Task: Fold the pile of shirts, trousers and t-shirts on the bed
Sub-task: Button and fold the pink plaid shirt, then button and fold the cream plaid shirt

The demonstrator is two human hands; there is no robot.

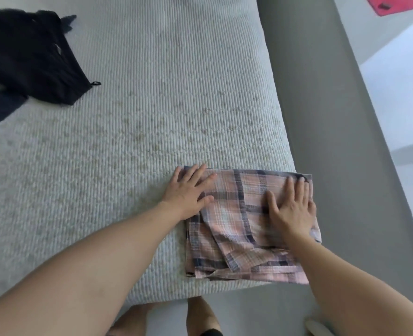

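**Plaid garment being pressed flat at the bed's corner**

The folded plaid garment [246, 229] is being held down at the near right corner of the bed [132, 132]. It is being pressed by the left hand [188, 190] on its left edge and the right hand [291, 209] on its right side, fingers straight, nothing gripped, apparently to flatten the fold. Far left, a dark garment pile [28, 59] is lying unfolded.
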